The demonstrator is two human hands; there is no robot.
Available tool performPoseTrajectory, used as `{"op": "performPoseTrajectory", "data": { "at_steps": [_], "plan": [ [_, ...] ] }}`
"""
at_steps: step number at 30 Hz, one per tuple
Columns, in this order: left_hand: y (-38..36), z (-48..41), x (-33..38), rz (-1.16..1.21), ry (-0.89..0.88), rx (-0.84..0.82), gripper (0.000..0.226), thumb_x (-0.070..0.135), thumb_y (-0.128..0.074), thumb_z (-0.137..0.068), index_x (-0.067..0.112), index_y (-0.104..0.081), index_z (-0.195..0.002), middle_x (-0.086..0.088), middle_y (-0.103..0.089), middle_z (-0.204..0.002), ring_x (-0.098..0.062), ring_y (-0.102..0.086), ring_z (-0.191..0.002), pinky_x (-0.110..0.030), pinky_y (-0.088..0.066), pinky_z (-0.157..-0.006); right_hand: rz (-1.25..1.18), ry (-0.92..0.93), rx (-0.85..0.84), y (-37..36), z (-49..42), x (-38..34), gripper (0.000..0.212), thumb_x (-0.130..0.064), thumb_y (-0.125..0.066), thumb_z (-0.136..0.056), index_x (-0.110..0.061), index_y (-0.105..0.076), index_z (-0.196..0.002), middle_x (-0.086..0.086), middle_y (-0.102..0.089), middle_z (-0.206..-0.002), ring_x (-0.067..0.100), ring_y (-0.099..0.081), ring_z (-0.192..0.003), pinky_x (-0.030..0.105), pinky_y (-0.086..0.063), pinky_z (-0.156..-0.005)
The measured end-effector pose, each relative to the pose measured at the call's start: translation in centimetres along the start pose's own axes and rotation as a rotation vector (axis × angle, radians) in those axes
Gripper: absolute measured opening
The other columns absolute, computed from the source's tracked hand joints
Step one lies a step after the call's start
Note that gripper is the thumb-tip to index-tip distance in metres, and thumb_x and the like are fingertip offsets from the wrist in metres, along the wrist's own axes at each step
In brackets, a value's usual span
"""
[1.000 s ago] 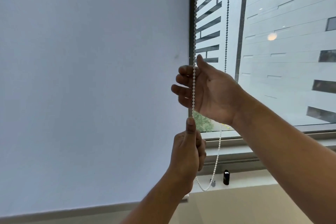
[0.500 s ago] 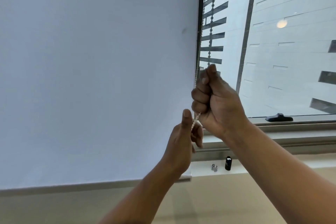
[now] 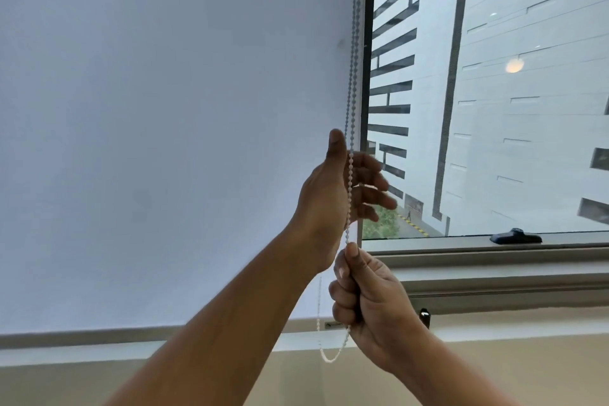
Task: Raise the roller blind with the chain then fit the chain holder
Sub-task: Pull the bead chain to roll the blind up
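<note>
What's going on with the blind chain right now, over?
Right hand grips the bead chain low. Left hand open above, chain across its palm. Roller blind hangs low. Nothing blocks the chain.

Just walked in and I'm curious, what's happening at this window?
A person is working the bead chain of the roller blind with both hands. The right hand grips the chain in a fist low down, while the left hand is open higher up, the chain running across its palm. The blind hangs low, its bottom bar near the sill.
</note>
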State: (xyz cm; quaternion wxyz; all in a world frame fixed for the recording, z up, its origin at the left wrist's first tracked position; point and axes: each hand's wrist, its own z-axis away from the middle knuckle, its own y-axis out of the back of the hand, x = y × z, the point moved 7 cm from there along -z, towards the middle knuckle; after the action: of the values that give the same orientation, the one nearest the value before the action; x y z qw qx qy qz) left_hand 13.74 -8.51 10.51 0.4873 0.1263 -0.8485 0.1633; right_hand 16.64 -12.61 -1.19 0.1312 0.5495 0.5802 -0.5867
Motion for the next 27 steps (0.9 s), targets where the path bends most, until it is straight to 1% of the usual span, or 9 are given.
{"op": "performPoseTrajectory", "data": {
  "at_steps": [1,3,5,11,15,18,21,24,27],
  "plan": [
    [-0.3,-0.1,0.3,-0.004,0.004,0.005,0.061,0.062,-0.026,-0.098,0.013,-0.056,-0.077,-0.005,-0.057,-0.065,-0.020,-0.056,-0.053,-0.028,-0.037,-0.051,-0.001,-0.002,0.003,-0.1,0.0,0.0,0.034,-0.037,-0.055,-0.085,-0.016,-0.050,-0.059,-0.008,-0.024,-0.048,0.004,-0.019,-0.037,0.017,-0.013,-0.037],
    [-0.6,-0.2,0.4,-0.028,0.021,0.061,0.055,0.064,-0.028,-0.097,0.021,-0.035,-0.063,-0.002,-0.033,-0.057,-0.014,-0.029,-0.044,-0.026,-0.021,-0.046,0.001,0.001,0.012,-0.3,0.1,-0.1,0.034,-0.036,-0.055,-0.085,-0.016,-0.051,-0.057,-0.007,-0.022,-0.048,0.005,-0.016,-0.038,0.018,-0.012,-0.038],
    [-0.7,0.0,0.2,-0.018,0.008,0.104,0.052,0.062,-0.030,-0.098,0.022,-0.019,-0.066,0.002,-0.020,-0.055,-0.012,-0.014,-0.043,-0.022,-0.014,-0.042,0.001,0.005,0.023,-0.3,0.2,-0.2,0.034,-0.035,-0.054,-0.085,-0.017,-0.052,-0.056,-0.006,-0.020,-0.049,0.007,-0.013,-0.041,0.018,-0.011,-0.038],
    [-2.0,0.2,-0.1,0.050,-0.063,0.046,0.059,0.057,-0.033,-0.099,0.026,-0.028,-0.049,0.011,-0.022,-0.044,-0.006,-0.014,-0.035,-0.012,-0.018,-0.037,-0.007,0.033,0.011,0.2,0.7,-0.3,0.036,-0.033,-0.052,-0.087,-0.019,-0.051,-0.054,-0.001,-0.014,-0.055,0.010,-0.011,-0.044,0.022,-0.011,-0.041],
    [-1.5,1.2,-2.4,0.019,-0.069,0.075,0.061,0.054,-0.033,-0.100,0.027,-0.031,-0.046,0.013,-0.026,-0.040,-0.004,-0.018,-0.033,-0.011,-0.019,-0.037,0.039,-0.023,0.033,2.4,1.5,1.4,0.035,-0.034,-0.055,-0.086,-0.020,-0.054,-0.054,-0.002,-0.018,-0.052,0.010,-0.014,-0.043,0.024,-0.012,-0.042],
    [-0.5,2.8,-5.6,-0.001,-0.003,0.120,0.061,0.052,-0.034,-0.100,0.026,-0.033,-0.045,0.010,-0.027,-0.040,-0.005,-0.019,-0.032,-0.013,-0.021,-0.036,0.330,-0.087,0.084,5.0,2.2,2.7,0.036,-0.043,-0.055,-0.085,-0.021,-0.064,-0.058,0.001,-0.046,-0.048,0.012,-0.038,-0.043,0.030,-0.024,-0.049],
    [-0.2,4.1,-7.8,-0.012,0.038,0.147,0.059,0.053,-0.036,-0.096,0.025,-0.034,-0.044,0.007,-0.027,-0.039,-0.007,-0.020,-0.032,-0.016,-0.021,-0.038,0.503,-0.108,0.213,7.4,1.2,1.1,0.043,-0.043,-0.049,-0.095,-0.021,-0.073,-0.066,0.000,-0.067,-0.064,0.016,-0.056,-0.061,0.032,-0.042,-0.064],
    [-0.9,4.8,-8.9,0.034,0.056,0.128,0.054,0.054,-0.038,-0.093,0.023,-0.036,-0.049,0.005,-0.025,-0.042,-0.006,-0.019,-0.033,-0.014,-0.020,-0.037,0.432,-0.087,0.253,7.2,-1.7,-3.4,0.047,-0.044,-0.042,-0.099,-0.017,-0.074,-0.076,0.004,-0.071,-0.073,0.019,-0.064,-0.067,0.033,-0.048,-0.065],
    [-1.9,5.0,-9.4,-0.005,0.078,0.094,0.055,0.062,-0.038,-0.088,0.027,-0.039,-0.046,0.009,-0.026,-0.043,-0.007,-0.019,-0.037,-0.017,-0.020,-0.038,0.304,-0.078,0.120,4.0,-4.3,-8.2,0.050,-0.050,-0.041,-0.097,-0.012,-0.071,-0.089,0.008,-0.075,-0.087,0.024,-0.072,-0.080,0.033,-0.052,-0.063]
  ]
}}
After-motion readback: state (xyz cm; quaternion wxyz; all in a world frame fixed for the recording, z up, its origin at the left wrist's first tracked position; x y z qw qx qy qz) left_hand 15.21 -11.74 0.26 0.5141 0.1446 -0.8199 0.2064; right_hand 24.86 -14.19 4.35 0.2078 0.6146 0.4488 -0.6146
